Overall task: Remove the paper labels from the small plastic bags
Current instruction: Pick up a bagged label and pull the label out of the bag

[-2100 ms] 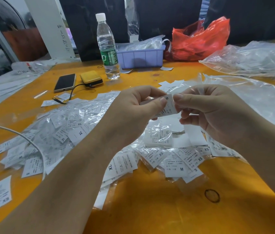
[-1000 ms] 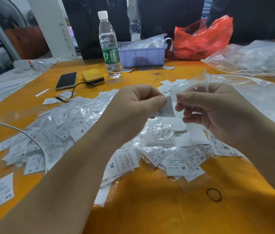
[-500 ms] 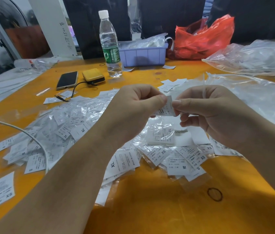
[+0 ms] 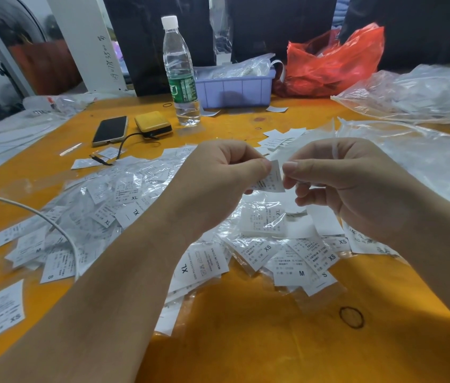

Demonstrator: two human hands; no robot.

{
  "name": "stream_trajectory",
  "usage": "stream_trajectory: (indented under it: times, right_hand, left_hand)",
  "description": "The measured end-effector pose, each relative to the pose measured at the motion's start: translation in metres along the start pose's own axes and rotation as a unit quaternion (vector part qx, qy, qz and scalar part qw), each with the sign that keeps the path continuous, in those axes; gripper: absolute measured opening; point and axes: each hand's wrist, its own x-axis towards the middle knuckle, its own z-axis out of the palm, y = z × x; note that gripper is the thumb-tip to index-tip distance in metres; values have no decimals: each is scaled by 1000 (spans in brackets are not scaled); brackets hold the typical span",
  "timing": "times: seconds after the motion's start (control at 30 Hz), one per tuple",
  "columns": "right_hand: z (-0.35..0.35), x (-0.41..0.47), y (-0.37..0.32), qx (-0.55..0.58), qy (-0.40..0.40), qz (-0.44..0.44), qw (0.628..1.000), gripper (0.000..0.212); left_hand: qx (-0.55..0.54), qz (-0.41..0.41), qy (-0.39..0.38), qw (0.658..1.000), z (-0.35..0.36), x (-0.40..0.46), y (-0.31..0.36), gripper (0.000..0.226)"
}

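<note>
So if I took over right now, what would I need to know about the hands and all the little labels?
Left hand pinches a small printed label at its left edge.
Right hand has thumb and forefinger closed beside the label's right edge; whether it grips the clear bag is hard to tell.
A big pile of bagged labels covers the orange table beneath both hands.
Loose labels lie behind the hands.
Done: apparently a few. Left: nearly the whole pile, including this one.

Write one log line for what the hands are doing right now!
left hand: pinches paper label | right hand: fingers curled beside label, contact unclear | pile of bagged labels: on orange table
</note>
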Motion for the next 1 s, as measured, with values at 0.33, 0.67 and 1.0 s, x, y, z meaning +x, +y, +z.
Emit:
stream_trajectory:
  times: [0.33, 0.67, 1.0]
  right_hand:
    - [-1, 0, 0, 1, 4, 0, 1000, 19]
    - [1, 0, 1, -6, -15, 6, 1000, 10]
    - [0, 0, 0, -9, -35, 11, 999, 12]
  left_hand:
    - [0, -4, -8, 1000, 0, 0, 2, 21]
    - [-6, 6, 12, 1000, 0, -1, 2, 23]
    - [-9, 19, 4, 1000, -1, -2, 4, 23]
